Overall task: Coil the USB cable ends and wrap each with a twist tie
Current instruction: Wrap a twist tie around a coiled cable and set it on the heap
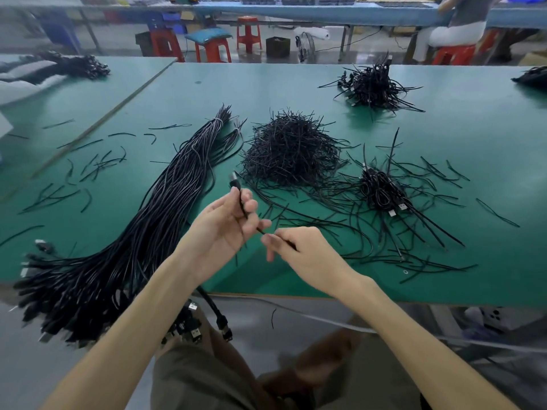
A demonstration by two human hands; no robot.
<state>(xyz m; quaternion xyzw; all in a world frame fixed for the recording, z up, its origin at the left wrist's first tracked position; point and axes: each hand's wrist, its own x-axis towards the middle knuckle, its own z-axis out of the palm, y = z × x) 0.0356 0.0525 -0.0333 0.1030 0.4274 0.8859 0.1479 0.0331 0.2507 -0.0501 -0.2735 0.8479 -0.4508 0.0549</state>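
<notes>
My left hand grips a black USB cable just below its plug, which sticks up past my fingers. My right hand pinches the same cable a short way along, close to the left fingertips. Both hands hover over the near edge of the green table. A heap of black twist ties lies just beyond my hands. A long bundle of straight black cables runs along the left. A small pile of coiled, tied cables sits to the right.
A second pile of coiled cables lies at the far right of the table. Loose twist ties are scattered left and right. Red stools and another seated person are beyond the table.
</notes>
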